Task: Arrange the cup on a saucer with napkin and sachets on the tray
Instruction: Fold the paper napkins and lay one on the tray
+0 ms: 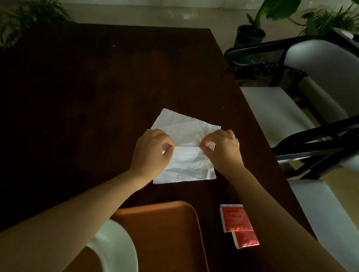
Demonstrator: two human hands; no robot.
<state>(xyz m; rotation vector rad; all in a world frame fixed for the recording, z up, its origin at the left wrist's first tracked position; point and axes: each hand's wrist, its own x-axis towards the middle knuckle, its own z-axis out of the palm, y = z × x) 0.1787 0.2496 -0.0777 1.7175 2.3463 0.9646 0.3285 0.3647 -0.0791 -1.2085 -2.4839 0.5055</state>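
Observation:
A white paper napkin [186,161] lies creased on the dark table, partly folded. My left hand [153,149] pinches its left edge and my right hand [222,149] pinches its right edge. An orange tray [169,241] sits near me at the bottom. On its left side rests a white saucer [117,253], half hidden by my left forearm. Two red sachets [239,225] lie overlapping on the table right of the tray. No cup is in view.
The dark wooden table [89,104] stretches far and left. White-cushioned chairs with black frames [310,105] stand along the table's right edge. Potted plants [254,30] stand on the floor beyond the table.

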